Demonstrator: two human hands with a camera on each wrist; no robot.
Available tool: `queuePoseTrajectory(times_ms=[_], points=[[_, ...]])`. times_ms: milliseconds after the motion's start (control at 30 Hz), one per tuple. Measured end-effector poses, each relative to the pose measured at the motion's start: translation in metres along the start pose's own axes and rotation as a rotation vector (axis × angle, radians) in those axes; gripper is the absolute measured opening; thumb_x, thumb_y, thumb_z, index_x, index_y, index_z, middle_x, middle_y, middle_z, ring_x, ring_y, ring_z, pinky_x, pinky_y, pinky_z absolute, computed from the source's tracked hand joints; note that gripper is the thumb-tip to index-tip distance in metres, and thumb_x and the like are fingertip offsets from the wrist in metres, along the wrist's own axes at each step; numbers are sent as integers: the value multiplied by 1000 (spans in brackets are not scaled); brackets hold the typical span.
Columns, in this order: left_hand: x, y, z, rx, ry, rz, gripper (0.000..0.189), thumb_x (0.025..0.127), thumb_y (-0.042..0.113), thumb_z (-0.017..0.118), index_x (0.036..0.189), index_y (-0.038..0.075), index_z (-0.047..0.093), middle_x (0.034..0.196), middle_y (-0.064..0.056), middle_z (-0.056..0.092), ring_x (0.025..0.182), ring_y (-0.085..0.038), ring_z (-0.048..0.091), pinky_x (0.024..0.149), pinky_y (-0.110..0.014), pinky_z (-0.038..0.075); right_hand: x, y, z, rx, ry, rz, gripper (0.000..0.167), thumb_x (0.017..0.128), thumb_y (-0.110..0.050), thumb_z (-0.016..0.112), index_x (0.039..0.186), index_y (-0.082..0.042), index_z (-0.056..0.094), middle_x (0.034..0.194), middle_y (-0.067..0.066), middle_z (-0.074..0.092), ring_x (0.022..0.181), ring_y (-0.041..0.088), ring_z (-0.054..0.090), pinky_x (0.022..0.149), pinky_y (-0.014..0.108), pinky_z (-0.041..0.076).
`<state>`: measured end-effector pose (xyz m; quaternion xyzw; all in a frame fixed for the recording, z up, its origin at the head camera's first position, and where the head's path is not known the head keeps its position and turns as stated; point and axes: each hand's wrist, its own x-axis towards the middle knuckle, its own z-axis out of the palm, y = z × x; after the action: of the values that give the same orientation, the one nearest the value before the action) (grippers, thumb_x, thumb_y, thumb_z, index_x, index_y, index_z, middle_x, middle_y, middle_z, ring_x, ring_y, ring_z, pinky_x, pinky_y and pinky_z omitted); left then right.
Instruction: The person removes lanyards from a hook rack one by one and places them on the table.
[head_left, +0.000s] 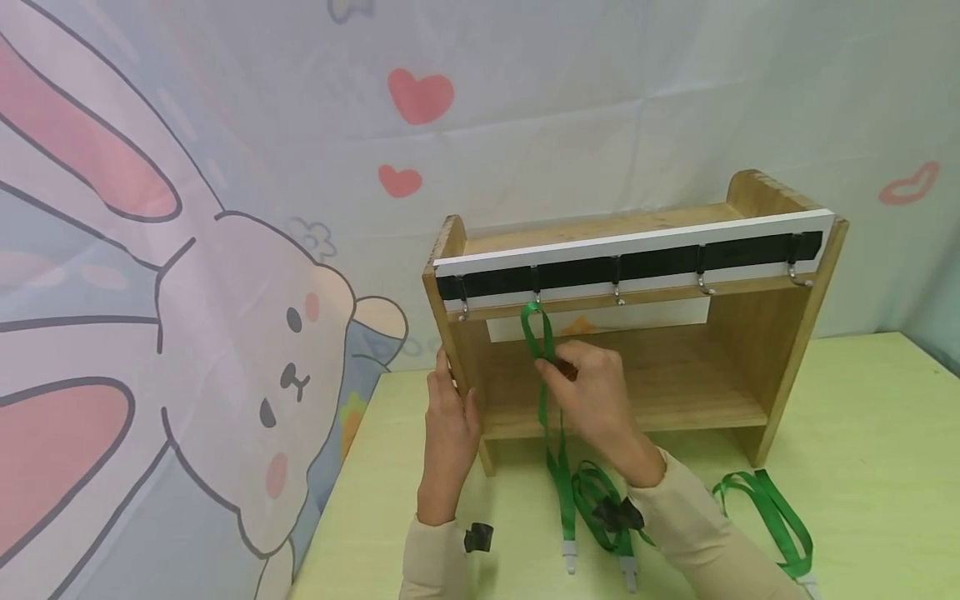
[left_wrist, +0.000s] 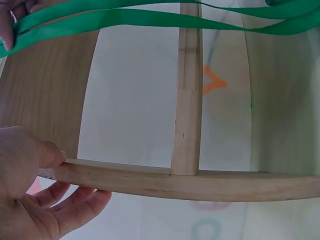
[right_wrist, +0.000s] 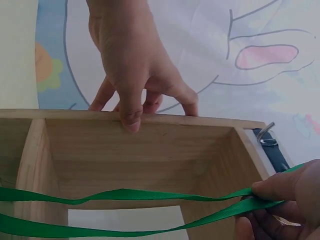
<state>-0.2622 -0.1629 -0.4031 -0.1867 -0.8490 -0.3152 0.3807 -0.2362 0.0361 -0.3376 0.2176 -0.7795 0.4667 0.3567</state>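
Observation:
My right hand (head_left: 596,396) pinches a green lanyard (head_left: 564,492) just below its top loop, in front of the wooden shelf (head_left: 798,358). In the head view, the loop's top meets the tip of the second hook (head_left: 537,293) from the left. The lanyard's two strands hang down to a white clip (head_left: 570,557) near the table. My left hand (head_left: 452,425) grips the shelf's left side panel. In the left wrist view, the thumb (left_wrist: 52,154) lies on the panel's inner side and the other fingers curl round outside.
A row of several metal hooks runs along a black strip (head_left: 573,272) on the shelf's white front rail. On the yellow table (head_left: 873,417) lie a second green lanyard (head_left: 592,500), partly behind the right sleeve, and a third lanyard (head_left: 780,517) at right. A printed cloth (head_left: 540,108) hangs behind.

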Motion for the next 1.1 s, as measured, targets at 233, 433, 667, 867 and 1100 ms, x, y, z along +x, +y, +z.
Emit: queuePoseTrajectory(times_ms=[233, 433, 667, 867, 1100], points=[[0, 1, 0, -4, -2, -9, 72, 98, -7, 58, 155, 1, 14, 115, -30, 47, 91, -46, 67, 70, -50, 59, -4, -9, -4, 26, -15, 9, 20, 85, 6, 75, 69, -3, 67, 65, 1, 60, 58, 13, 53, 53, 26, 46], [0, 0, 0, -8, -2, -7, 72, 98, -7, 58, 155, 1, 14, 116, -30, 47, 94, -47, 66, 71, -50, 59, -16, -7, 4, 48, -23, 24, 17, 85, 5, 76, 71, -3, 70, 67, 2, 63, 58, 12, 57, 55, 25, 49], [0, -1, 0, -14, 2, 1, 72, 98, -8, 57, 155, 1, 14, 116, -29, 47, 91, -46, 66, 71, -49, 59, -32, 2, 15, 82, -30, 36, 19, 85, 5, 77, 70, -2, 68, 68, 1, 64, 57, 12, 58, 53, 25, 50], [1, -2, 0, -12, 4, 3, 72, 99, -7, 57, 155, 1, 13, 116, -29, 47, 90, -46, 66, 70, -49, 59, -41, 6, 22, 90, -27, 33, 17, 83, 6, 78, 70, -1, 69, 68, 1, 65, 57, 12, 60, 53, 25, 51], [1, -2, 1, -9, 2, -2, 73, 99, -7, 57, 156, 4, 13, 114, -28, 47, 88, -46, 68, 68, -47, 60, -50, 4, 29, 132, -44, 94, 14, 83, 5, 78, 74, -2, 71, 69, 1, 68, 60, 15, 66, 56, 24, 54]])
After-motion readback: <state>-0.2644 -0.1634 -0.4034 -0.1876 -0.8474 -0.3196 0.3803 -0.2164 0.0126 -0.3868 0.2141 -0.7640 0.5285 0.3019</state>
